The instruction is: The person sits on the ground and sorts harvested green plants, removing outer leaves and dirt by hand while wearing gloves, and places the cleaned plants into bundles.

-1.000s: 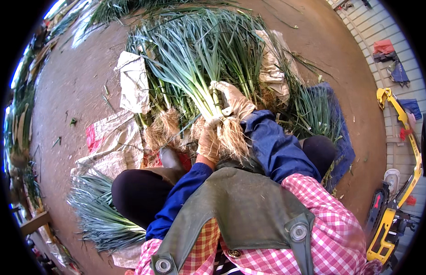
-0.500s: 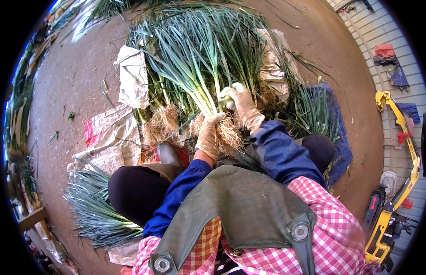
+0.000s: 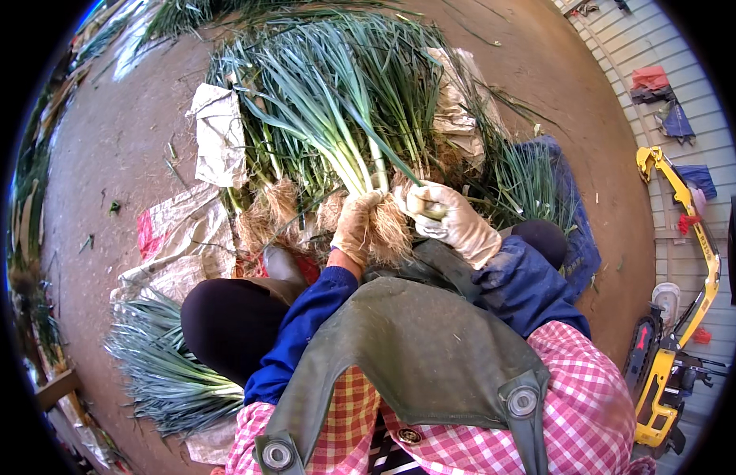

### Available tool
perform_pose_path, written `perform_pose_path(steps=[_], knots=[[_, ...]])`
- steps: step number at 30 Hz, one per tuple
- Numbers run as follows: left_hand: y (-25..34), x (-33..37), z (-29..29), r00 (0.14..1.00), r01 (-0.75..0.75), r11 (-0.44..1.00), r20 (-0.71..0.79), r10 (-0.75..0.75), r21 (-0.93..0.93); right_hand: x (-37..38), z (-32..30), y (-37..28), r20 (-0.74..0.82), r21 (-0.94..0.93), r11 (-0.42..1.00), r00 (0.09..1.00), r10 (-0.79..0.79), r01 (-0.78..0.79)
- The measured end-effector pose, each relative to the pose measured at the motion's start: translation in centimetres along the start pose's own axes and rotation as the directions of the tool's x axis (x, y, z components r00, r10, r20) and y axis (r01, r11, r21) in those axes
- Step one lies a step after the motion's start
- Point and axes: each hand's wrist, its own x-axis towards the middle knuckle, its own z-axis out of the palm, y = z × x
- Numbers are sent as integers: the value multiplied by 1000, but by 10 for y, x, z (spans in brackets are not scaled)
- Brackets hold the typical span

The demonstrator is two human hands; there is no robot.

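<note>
Beyond apron [image 3: 455,348], I'm seeing left hand [image 3: 357,226] gripping leek bunch [image 3: 350,165] just above roots [image 3: 390,231], presumably steadying it; right hand [image 3: 453,220] pinching green leaf [image 3: 395,161], apparently holding it apart. Roots are pointing toward wearer, long axis running away, slightly leftward, leaves [image 3: 308,119] overlapping leek pile [image 3: 399,95].

Main legible mark: red arrow [image 3: 642,338] on the black track [image 3: 639,360] of the yellow excavator [image 3: 659,388], pointing up along it. Short dark lettering [image 3: 709,241] runs along that excavator's boom [image 3: 703,277], characters small and blurred. Well left of the excavator, the pale sack [image 3: 186,229] has a red printed-looking patch [image 3: 150,233], content unclear.
</note>
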Motion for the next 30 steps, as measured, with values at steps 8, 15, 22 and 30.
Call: perform_pose_path(steps=[8, 15, 22, 30], knots=[[13, 3, -25, 923, 123, 965, 383, -26, -231, -117, -27, -135, -277, -789, 614, 914, -296, -40], [16, -16, 11, 996, 30, 976, 93, -10, -215, -60, -71, -108, -181, -809, -404, 836, -519, -426], [-13, 27, -31, 986, 3, 967, 161, 40, -256, 140, -45, 10, -235, -959, 180, 970, -68, -220], [-4, 5, -17, 993, 107, 985, -25, -111, -137, 137, -68, 13, -162, -901, -294, 875, -456, -320]])
